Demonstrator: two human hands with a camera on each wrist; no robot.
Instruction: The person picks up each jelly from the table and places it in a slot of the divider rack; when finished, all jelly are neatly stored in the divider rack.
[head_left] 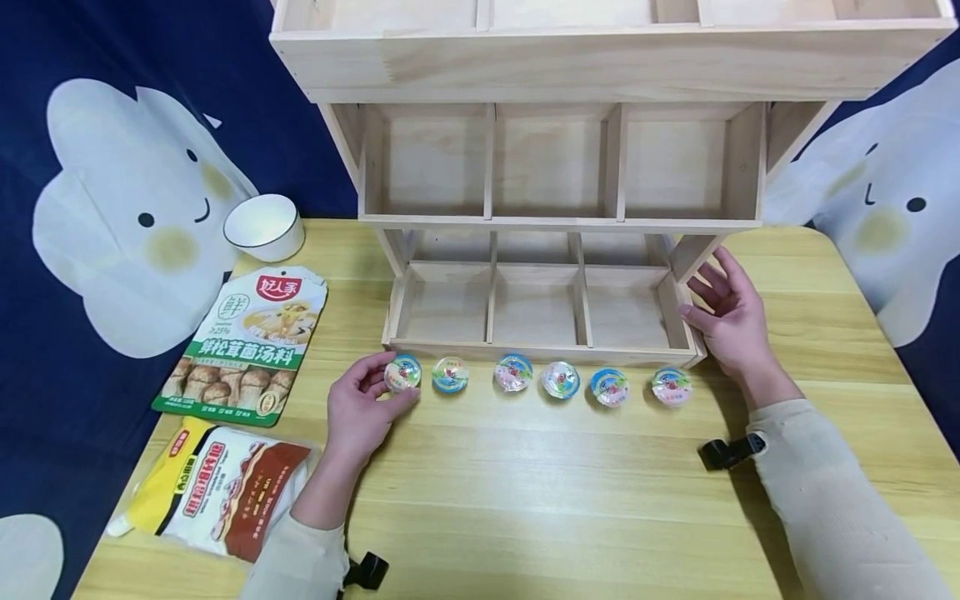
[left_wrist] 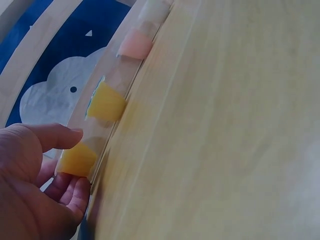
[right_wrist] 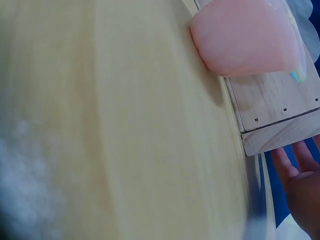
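A row of several small jelly cups (head_left: 513, 372) with printed foil lids lies along the front of the wooden shelf's bottom tray (head_left: 450, 346). My left hand (head_left: 360, 408) has thumb and fingers around the leftmost jelly cup (head_left: 403, 372). From the left wrist, that cup's jelly (left_wrist: 79, 160) looks yellow. Against the right end of the tray rests my right hand (head_left: 731, 321), fingers extended along its side and holding nothing. The right wrist view shows only part of the hand (right_wrist: 302, 187) beside the tray's corner, with a pink jelly cup (right_wrist: 245, 37) close by.
The tiered wooden shelf (head_left: 562, 223) rises behind the cups, its upper tiers overhanging the lower ones. On the left are a white bowl (head_left: 273, 237), a green and white soup-mix pouch (head_left: 243, 350) and a yellow, white and brown bag (head_left: 225, 492).
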